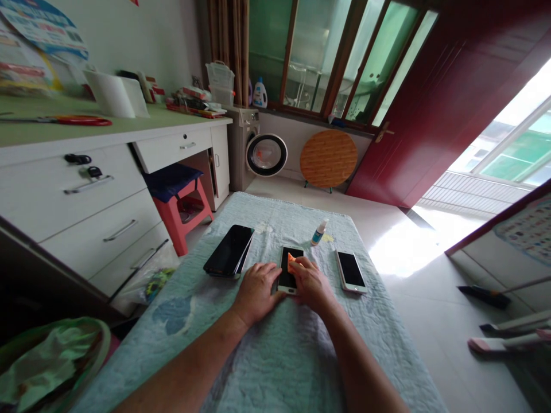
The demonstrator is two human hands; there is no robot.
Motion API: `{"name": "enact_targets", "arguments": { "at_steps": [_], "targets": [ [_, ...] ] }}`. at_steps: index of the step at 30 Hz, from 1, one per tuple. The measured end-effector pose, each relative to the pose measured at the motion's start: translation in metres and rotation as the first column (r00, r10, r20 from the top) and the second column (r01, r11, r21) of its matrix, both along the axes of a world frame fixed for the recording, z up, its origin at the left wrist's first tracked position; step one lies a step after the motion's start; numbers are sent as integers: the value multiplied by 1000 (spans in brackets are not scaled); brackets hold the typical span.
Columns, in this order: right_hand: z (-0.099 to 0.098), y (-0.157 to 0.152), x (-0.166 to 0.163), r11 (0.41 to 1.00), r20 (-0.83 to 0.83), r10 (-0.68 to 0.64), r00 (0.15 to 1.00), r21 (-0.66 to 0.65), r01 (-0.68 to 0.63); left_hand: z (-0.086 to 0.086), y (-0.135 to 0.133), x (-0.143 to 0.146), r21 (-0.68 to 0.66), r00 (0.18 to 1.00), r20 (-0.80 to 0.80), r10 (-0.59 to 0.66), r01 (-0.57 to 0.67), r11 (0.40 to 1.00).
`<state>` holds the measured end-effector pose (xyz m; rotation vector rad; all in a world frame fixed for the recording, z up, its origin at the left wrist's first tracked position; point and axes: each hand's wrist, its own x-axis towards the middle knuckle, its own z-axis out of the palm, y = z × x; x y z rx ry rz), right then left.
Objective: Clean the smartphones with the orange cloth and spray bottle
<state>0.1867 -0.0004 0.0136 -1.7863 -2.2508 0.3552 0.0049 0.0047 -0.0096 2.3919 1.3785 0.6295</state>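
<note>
A white-framed smartphone [286, 280] with a dark screen lies face up on the pale blue quilted cover [267, 355]. My left hand [256, 291] holds it along its left edge, with the thumb by the bottom end. On the screen, my right hand [312, 282] presses a small orange cloth [291, 261] pinched in its fingers. Beyond it stands a small spray bottle [319, 233] with a white top and blue label. A second white phone [350, 271] lies to the right. Left of my hands is a stack of larger black devices [230, 250].
A white desk [181, 146] runs along the left, with a red stool [183, 215] under it. A washing machine [243, 146] has its round door open. Behind the covered surface leans a round wooden tabletop [328, 158]. At lower left sits a lined bin [101, 338].
</note>
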Motion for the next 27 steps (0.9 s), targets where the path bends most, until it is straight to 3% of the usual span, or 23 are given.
{"name": "enact_targets", "arguments": {
  "at_steps": [7, 10, 16, 22, 27],
  "targets": [
    [-8, 3, 5, 964, 7, -264, 964, 43, 264, 2, -2, 0, 4, 1000, -11, 9, -9, 1000],
    [-10, 3, 7, 953, -44, -302, 952, 15, 303, 1, -1, 1, 0, 1000, 3, 5, -5, 1000],
    [-13, 2, 9, 967, -166, -252, 953, 2, 256, 0, 1, 2, -22, 998, 40, -52, 52, 998],
    [-6, -7, 7, 977, -144, -202, 969, 41, 210, 2, 1, 1, -24, 998, 40, -53, 54, 998],
    [-1, -13, -8, 994, -142, 60, 988, 100, -46, 3, 2, 0, 24, 993, 67, -98, 97, 995]
  ]
}}
